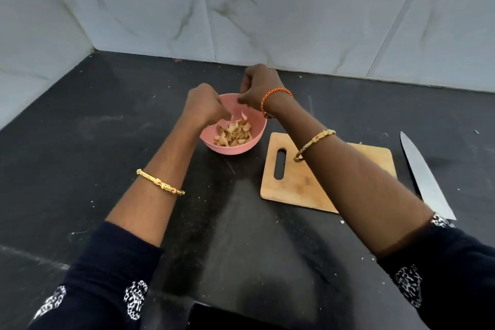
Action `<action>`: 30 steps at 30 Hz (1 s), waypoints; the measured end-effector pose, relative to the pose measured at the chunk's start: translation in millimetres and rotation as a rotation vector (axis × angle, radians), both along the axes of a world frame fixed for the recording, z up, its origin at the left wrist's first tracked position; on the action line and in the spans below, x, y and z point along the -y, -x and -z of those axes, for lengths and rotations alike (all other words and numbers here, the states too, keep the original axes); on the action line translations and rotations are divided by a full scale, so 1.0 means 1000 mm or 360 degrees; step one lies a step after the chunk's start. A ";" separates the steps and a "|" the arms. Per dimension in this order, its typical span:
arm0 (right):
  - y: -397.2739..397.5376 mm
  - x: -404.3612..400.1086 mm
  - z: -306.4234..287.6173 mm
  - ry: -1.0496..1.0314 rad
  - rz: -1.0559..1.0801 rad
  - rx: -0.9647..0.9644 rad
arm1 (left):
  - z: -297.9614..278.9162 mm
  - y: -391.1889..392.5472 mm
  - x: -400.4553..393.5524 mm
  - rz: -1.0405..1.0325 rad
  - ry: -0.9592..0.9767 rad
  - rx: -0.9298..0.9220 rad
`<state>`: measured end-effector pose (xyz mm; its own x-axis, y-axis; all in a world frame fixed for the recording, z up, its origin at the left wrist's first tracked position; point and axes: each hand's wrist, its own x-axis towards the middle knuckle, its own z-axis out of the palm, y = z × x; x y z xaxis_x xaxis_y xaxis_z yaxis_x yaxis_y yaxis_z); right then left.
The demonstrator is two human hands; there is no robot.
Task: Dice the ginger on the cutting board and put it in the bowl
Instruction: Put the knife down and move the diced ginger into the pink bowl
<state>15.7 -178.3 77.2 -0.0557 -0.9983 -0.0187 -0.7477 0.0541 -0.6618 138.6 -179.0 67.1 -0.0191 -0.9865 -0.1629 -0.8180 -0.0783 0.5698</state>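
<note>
tabletop (80, 142) dark, speckled | cutting board (292, 182) right, crossed by right forearm | knife (426, 179) just right of it | pink bowl (242, 149) with diced ginger (234, 134) left of board | left hand (205, 106) and right hand (258, 86) over bowl, fingers curled; held contents hidden | marble wall (241, 8) behind

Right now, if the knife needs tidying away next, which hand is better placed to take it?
Probably the right hand. The knife lies on the counter to the right of the cutting board, on that arm's side. The left hand would have to cross over the pink bowl and the board.
</note>
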 end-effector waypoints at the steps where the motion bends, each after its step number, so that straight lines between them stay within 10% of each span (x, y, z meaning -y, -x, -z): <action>1: 0.000 -0.001 0.000 -0.0030 -0.0041 -0.0016 | 0.001 0.001 0.000 0.0012 0.0052 0.0024; 9: 0.060 -0.036 0.007 -0.0058 0.0258 0.0230 | 0.011 0.018 -0.005 0.0041 0.0392 0.0118; 14: 0.097 -0.101 0.049 -0.0379 0.0508 -0.0122 | 0.022 0.072 -0.039 0.0783 0.0435 -0.0160; 19: 0.099 -0.149 0.087 -0.0508 0.0385 -0.0456 | 0.074 0.116 -0.071 0.1029 0.0331 0.0215; 30: 0.073 -0.178 0.105 -0.0138 0.0519 -0.0744 | 0.098 0.109 -0.105 0.0849 0.0445 -0.0021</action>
<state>-57.6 -0.3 -27.6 -0.3827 -0.9239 0.0007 -0.8952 0.3706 -0.2476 29.6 -74.3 -30.9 -0.5237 -0.8454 0.1052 -0.6956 0.4956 0.5200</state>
